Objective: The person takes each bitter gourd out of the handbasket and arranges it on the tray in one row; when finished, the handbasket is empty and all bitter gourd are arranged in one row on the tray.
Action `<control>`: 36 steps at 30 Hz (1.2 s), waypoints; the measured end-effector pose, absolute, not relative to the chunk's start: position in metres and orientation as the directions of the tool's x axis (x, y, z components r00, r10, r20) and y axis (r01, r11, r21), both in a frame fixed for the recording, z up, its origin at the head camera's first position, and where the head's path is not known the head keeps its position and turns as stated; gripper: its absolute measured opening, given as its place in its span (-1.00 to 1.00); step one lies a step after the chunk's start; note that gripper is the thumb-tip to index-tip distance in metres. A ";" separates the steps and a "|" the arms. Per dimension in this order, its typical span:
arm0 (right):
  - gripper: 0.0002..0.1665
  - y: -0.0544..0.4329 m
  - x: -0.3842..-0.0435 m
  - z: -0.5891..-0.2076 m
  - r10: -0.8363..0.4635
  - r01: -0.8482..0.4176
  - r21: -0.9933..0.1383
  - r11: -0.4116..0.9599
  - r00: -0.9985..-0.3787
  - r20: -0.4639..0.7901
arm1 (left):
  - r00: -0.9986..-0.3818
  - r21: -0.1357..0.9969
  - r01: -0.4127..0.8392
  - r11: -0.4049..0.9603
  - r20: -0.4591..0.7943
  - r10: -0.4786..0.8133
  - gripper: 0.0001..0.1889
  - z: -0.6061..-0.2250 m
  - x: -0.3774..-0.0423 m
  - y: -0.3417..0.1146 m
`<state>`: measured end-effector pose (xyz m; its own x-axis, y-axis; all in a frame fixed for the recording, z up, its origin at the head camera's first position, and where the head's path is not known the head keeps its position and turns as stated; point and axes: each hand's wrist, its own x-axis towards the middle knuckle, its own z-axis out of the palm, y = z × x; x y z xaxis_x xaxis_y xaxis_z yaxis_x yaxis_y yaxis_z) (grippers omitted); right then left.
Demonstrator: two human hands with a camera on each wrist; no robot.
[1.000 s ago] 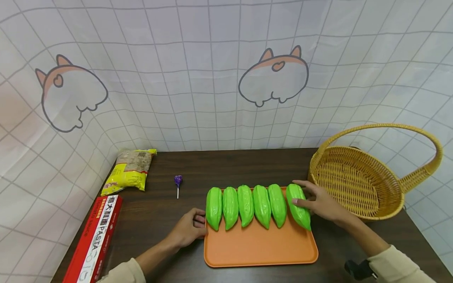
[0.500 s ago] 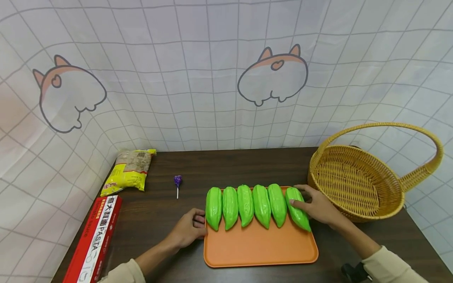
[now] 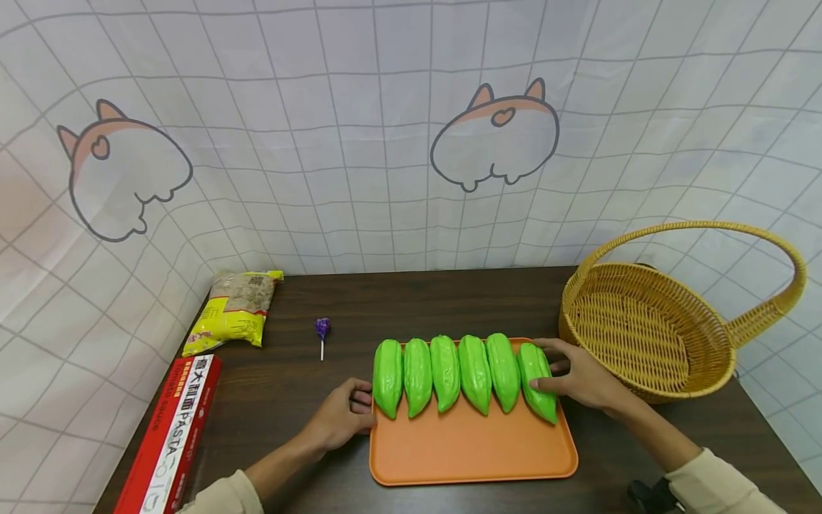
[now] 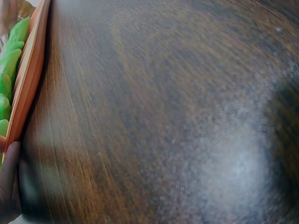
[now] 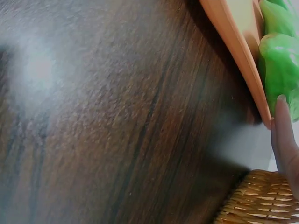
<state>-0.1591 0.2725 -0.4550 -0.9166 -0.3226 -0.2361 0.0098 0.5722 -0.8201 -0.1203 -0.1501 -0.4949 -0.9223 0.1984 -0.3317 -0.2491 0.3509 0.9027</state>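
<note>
An orange tray (image 3: 475, 453) lies on the dark table, with several green, ridged, star-fruit-like pieces in a row along its far side. The rightmost green fruit (image 3: 534, 371) leans a little, its lower tip toward the tray's right edge. My right hand (image 3: 581, 377) grips this fruit, thumb on its face and fingers behind its right side. In the right wrist view, a fingertip (image 5: 281, 105) rests against the green fruit by the tray rim. At the tray's left edge, my left hand (image 3: 339, 417) holds the rim, fingers curled. The left wrist view shows a digit (image 4: 11, 158) against the rim.
A wicker basket (image 3: 632, 328) with a tall handle stands right of the tray, close behind my right hand. Left on the table are a purple lollipop (image 3: 322, 328), a yellow bag (image 3: 234, 314) and a red pasta box (image 3: 170, 435). A patterned curtain (image 3: 385, 178) hangs behind.
The rightmost green fruit has shifted slightly toward me on the tray, my right hand moving with it and its thumb changing place. My left hand stays at the tray's edge.
</note>
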 end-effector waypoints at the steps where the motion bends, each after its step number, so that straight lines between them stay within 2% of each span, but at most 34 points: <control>1: -0.02 0.273 -0.159 -0.456 -0.329 0.006 -0.824 0.566 -0.915 -0.233 | -0.923 0.902 -0.248 0.353 -0.331 0.197 -0.37 -0.495 -0.120 -0.150; 19: -0.13 0.264 -0.162 -0.463 -0.206 0.035 -0.811 0.584 -0.960 -0.189 | -0.928 0.908 -0.237 0.346 -0.317 0.196 -0.38 -0.496 -0.121 -0.150; 36: -0.15 0.260 -0.167 -0.463 -0.184 0.010 -0.780 0.626 -0.970 -0.160 | -0.928 0.906 -0.238 0.350 -0.318 0.194 -0.37 -0.494 -0.120 -0.150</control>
